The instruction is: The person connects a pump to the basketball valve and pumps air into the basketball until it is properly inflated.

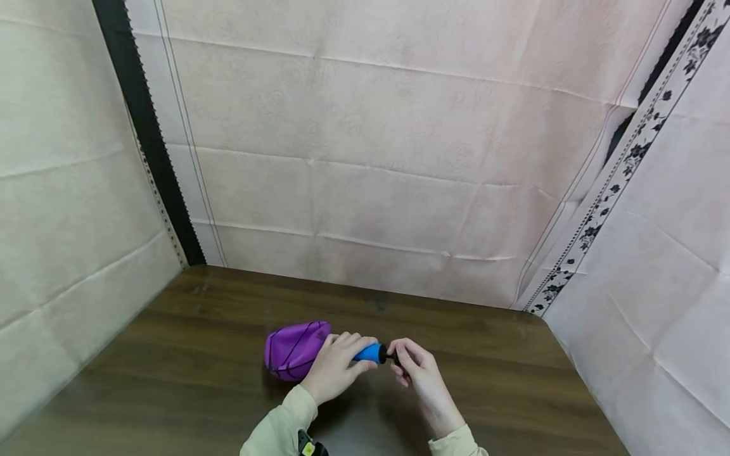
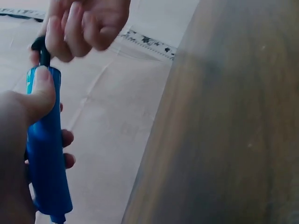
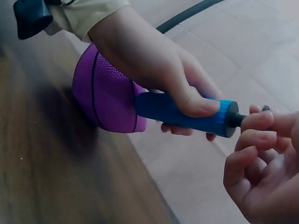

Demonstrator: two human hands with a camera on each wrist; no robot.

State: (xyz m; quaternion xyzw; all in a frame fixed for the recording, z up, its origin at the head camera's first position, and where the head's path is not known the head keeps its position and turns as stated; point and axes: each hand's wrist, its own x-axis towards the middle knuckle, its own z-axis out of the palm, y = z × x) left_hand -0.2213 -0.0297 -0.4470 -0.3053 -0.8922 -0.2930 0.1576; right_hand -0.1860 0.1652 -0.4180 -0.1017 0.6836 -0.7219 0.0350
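Observation:
A blue hand pump [image 3: 163,109] with a black end cap lies level in my left hand [image 1: 338,367], whose fingers wrap round its barrel. Its left end meets a purple ball [image 1: 296,349] with black seam lines, which looks partly deflated and dented. My right hand [image 1: 419,380] pinches the pump's small black handle [image 2: 41,45] between thumb and fingers. The handle stands close to the cap, with a short piece of black rod showing. In the left wrist view the ball is out of frame, and the pump's narrow tip shows at the lower edge.
All this happens above a brown wood-grain table [image 1: 194,380]. Pale creased cloth [image 1: 365,126] hangs behind and on both sides, with a black strip [image 1: 154,139] at the left corner and a floral border [image 1: 621,171] at the right.

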